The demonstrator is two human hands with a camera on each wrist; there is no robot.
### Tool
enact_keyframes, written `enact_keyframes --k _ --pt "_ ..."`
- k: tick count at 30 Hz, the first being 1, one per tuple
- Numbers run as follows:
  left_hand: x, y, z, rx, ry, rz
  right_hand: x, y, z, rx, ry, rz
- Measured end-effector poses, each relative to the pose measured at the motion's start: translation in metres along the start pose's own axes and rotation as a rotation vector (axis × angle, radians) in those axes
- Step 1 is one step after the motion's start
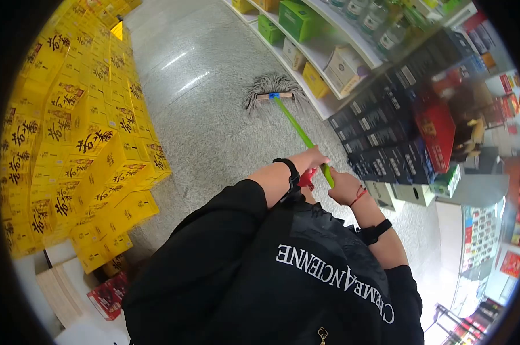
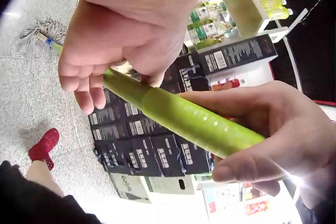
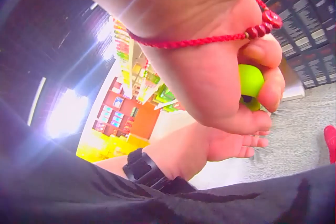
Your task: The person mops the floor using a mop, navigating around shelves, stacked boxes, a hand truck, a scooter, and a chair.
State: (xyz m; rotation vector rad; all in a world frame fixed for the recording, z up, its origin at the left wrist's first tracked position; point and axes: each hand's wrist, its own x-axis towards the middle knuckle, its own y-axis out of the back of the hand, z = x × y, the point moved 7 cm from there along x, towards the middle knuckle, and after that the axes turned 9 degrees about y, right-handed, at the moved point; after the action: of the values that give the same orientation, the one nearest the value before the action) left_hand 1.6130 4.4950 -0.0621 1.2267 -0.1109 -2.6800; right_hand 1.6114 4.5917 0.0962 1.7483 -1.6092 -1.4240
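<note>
1. The mop head (image 1: 274, 83) lies on the floor (image 1: 208, 132) at the far side, strands fanned near the white shelving (image 1: 352, 39); best hold it flat along that edge.
2. The right hand (image 1: 346, 187) wraps its grip round the near end of the green handle (image 1: 294, 121); steer from there.
3. The left hand (image 1: 312, 158) holds the handle just farther along between thumb and fingers; let it push (firmly, not tensely).
4. Swing short of the black boxes (image 1: 386, 138) right and yellow cartons (image 1: 81, 144) left; either stack could get knocked.
</note>
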Motion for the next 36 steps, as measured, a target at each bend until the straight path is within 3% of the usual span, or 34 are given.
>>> enact_keyframes --k 3,6,11,13,16,24,29,32,36 --pt "0.016 0.042 0.029 -0.091 0.052 -0.046 0.046 0.029 0.016 -0.009 0.049 0.006" --pt "0.044 0.089 0.05 -0.185 0.026 0.031 0.099 0.061 0.032 -0.037 0.11 0.005" --pt "0.048 0.172 0.098 -0.349 0.145 0.157 0.189 0.123 0.026 -0.007 0.136 -0.073" --pt "0.055 0.193 0.114 -0.351 0.126 -0.01 0.23 0.135 0.031 -0.07 0.183 -0.063" --pt "0.068 0.232 0.113 -0.501 0.222 0.055 0.285 0.144 0.03 -0.014 0.156 -0.17" --pt "0.082 0.341 0.113 -0.624 0.138 0.199 0.394 0.178 -0.015 0.173 0.169 -0.218" --pt "0.1 0.448 0.122 -0.576 0.152 0.209 0.482 0.213 -0.061 0.196 0.285 -0.229" --pt "0.127 0.508 0.111 -0.788 0.079 0.198 0.521 0.25 -0.085 0.136 0.224 -0.275" --pt "0.13 0.586 0.125 -0.722 0.138 0.238 0.565 0.285 -0.117 0.087 0.184 -0.316"
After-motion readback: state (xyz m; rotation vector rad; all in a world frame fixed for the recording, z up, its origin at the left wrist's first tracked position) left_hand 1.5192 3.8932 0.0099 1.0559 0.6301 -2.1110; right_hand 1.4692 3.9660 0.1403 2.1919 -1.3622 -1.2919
